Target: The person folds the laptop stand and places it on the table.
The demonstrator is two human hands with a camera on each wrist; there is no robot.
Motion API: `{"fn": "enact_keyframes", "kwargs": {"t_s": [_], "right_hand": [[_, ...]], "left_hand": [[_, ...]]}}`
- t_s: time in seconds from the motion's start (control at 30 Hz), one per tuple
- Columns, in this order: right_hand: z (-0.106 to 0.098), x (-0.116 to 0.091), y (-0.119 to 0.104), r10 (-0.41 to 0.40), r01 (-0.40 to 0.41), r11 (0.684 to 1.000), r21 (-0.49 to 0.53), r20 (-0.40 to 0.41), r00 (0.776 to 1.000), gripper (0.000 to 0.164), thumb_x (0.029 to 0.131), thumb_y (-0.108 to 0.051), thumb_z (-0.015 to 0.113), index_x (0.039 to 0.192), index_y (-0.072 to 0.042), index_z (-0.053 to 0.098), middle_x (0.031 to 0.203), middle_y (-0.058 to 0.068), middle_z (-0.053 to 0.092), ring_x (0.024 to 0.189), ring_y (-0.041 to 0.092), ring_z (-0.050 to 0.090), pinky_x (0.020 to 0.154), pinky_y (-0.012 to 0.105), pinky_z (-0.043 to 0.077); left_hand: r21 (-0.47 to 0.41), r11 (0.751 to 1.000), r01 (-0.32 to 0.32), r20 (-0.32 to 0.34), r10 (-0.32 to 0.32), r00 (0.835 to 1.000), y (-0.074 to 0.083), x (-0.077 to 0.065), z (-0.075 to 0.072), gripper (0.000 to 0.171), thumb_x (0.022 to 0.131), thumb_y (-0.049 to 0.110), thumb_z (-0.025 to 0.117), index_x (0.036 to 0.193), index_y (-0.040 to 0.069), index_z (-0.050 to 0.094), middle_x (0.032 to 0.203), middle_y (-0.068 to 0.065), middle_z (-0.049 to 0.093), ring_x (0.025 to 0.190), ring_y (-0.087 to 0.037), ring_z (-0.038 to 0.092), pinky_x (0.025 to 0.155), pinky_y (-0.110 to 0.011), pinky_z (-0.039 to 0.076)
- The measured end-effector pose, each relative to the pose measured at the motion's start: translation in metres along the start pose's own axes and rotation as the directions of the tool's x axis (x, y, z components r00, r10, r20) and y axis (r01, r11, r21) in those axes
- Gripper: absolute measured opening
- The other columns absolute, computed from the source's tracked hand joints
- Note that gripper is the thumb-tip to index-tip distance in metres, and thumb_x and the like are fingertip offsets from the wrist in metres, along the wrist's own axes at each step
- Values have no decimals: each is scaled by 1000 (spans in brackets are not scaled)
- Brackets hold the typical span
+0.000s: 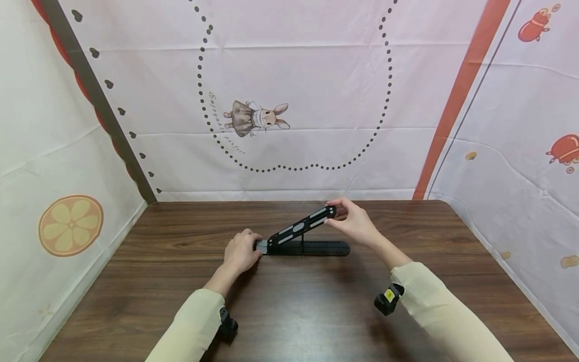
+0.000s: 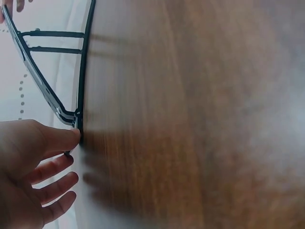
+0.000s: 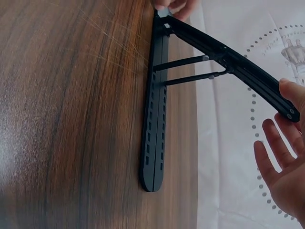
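A black folding laptop stand [image 1: 296, 229] stands on the table with its upper arm raised at a slant from the slotted base [image 3: 155, 129]. Two thin struts [image 3: 183, 64] join arm and base in the right wrist view. At the hinge end, my left hand [image 1: 241, 253] pinches the stand near its grey tip [image 1: 262, 246], thumb on the near side. My right hand [image 1: 355, 221] holds the raised end of the upper arm between thumb and fingers; the other fingers are spread in the right wrist view. The base lies flat along the wood.
The brown wooden table [image 1: 294, 311] reaches back to a white printed cloth [image 1: 316, 100] hanging behind it and at both sides. Black wrist cameras are worn on the left sleeve [image 1: 192, 322] and the right sleeve [image 1: 439, 306].
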State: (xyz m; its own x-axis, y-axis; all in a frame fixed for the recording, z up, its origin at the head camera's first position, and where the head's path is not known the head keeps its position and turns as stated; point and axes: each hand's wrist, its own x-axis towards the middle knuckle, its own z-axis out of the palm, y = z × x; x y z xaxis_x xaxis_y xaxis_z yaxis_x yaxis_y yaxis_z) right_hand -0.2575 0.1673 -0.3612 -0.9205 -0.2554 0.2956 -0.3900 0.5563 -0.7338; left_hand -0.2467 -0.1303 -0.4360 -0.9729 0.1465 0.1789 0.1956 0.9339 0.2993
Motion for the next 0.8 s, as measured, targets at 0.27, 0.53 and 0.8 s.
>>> {"fn": "enact_keyframes", "kwargs": {"t_s": [0.27, 0.53, 0.8], "right_hand": [[7, 0, -4, 6, -6, 1000, 3, -13, 1000, 43, 79, -16, 72, 118, -9, 55, 98, 9, 65, 88, 21, 63, 69, 31, 51], [9, 0, -7, 8, -8, 1000, -12, -24, 1000, 43, 79, -15, 72, 118, -8, 55, 97, 9, 66, 88, 20, 63, 70, 31, 51], [10, 0, -6, 13, -13, 1000, -15, -20, 1000, 42, 80, -15, 71, 117, -10, 54, 101, 9, 64, 89, 21, 63, 70, 31, 51]], "left_hand": [[29, 1000, 7, -39, -6, 999, -5, 4, 1, 32, 78, 17, 71, 109, 13, 67, 110, -7, 61, 95, -28, 58, 78, -42, 47], [79, 997, 17, -42, -14, 999, -2, 4, 0, 31, 78, 17, 70, 109, 13, 67, 109, -6, 62, 95, -29, 58, 79, -43, 48], [67, 998, -11, -85, 17, 996, 3, -2, -4, 33, 76, 23, 73, 107, 13, 68, 107, -8, 64, 92, -28, 58, 77, -42, 48]]}}
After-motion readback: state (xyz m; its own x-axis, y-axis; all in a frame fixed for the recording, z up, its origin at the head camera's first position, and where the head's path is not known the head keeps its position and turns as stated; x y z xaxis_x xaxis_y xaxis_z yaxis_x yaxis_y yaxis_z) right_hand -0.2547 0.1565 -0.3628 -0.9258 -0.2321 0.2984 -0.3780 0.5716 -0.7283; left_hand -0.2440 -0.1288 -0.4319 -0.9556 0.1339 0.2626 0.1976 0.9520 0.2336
